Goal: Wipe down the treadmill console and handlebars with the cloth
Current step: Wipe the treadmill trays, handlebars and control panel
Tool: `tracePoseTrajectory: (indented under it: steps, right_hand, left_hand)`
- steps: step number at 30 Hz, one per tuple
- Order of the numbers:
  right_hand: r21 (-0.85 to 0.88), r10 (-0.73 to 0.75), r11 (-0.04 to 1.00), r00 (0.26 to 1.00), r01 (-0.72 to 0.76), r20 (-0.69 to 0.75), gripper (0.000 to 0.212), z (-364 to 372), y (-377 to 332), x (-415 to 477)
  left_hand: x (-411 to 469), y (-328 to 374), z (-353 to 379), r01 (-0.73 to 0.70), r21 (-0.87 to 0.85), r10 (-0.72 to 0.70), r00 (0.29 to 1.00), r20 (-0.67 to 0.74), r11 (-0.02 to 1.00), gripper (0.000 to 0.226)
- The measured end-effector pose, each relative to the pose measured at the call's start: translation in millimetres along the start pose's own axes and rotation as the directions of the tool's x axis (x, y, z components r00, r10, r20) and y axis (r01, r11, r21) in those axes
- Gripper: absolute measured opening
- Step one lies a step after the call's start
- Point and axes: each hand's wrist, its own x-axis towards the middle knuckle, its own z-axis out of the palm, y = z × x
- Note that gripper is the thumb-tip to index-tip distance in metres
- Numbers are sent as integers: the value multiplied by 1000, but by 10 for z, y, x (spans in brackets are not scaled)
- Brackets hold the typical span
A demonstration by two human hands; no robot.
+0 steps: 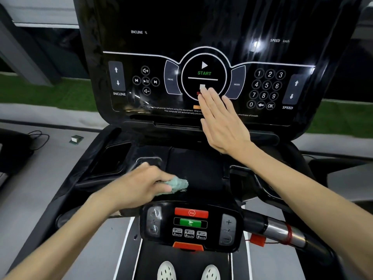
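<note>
Left hand (pixel 141 185) grips the bunched cloth (pixel 177 184) on the console (pixel 141 47) tray, near its centre. Right hand (pixel 221 120), fingers straight and released, apparently lies flat against the display's lower edge.

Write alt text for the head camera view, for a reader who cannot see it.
A person's left hand grips a pale green cloth against the black tray below the treadmill console, while the right hand lies flat, fingers straight, on the console over its stop button. A handlebar shows at right.
</note>
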Motion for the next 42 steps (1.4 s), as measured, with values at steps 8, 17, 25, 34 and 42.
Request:
tracePoseTrajectory:
  steps: [8,17,25,34,42]
  right_hand:
    - [3,-6,1000,1000,6,15,57,-11,13,6]
    - [-10,-2,1000,1000,2,10,56,3,2,7]
    - [-19,7,1000,1000,-7,18,57,-16,1,6]
    - [-21,12,1000,1000,-12,16,57,-6,-15,8]
    - [-15,8,1000,1000,-8,25,57,-5,-5,11]
  left_hand:
    - [571,803,346,-197,-82,203,977,68,977,33]
    - [-82,-245,86,-43,-44,41,998,-41,998,43]
    - [370,554,355,-195,-28,193,979,-68,980,21]
    - [-277,-296,100,97,-77,-106,986,-129,992,15]
    - [651,787,376,-138,-65,141,989,52,988,20]
